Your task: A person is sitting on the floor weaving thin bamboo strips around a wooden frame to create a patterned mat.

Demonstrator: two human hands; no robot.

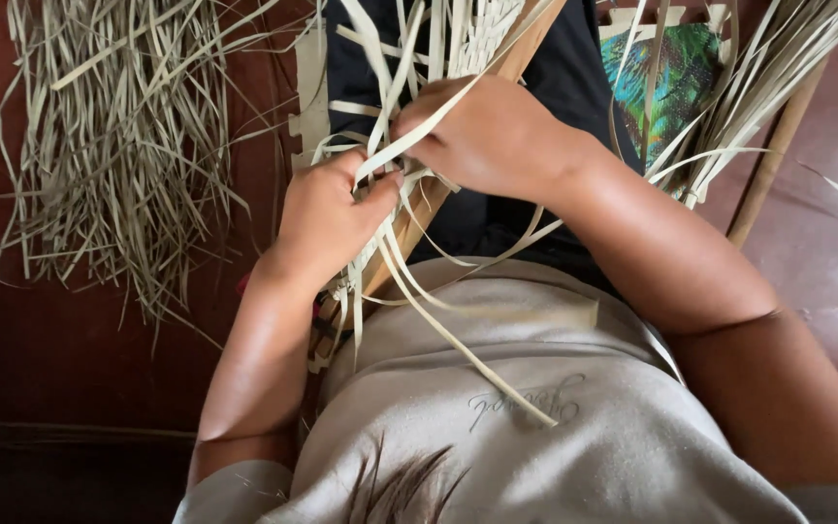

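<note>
Between hands: pale leaf strips (409, 209); left hand (327, 218) and right hand (482, 136) both pinching them.

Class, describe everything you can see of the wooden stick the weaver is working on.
The wooden stick is long, flat and light brown. It slants from upper right to lower left across the lap. Pale leaf strips wrap and trail over it. The left hand and right hand cover its middle, pinching strips against it.
</note>
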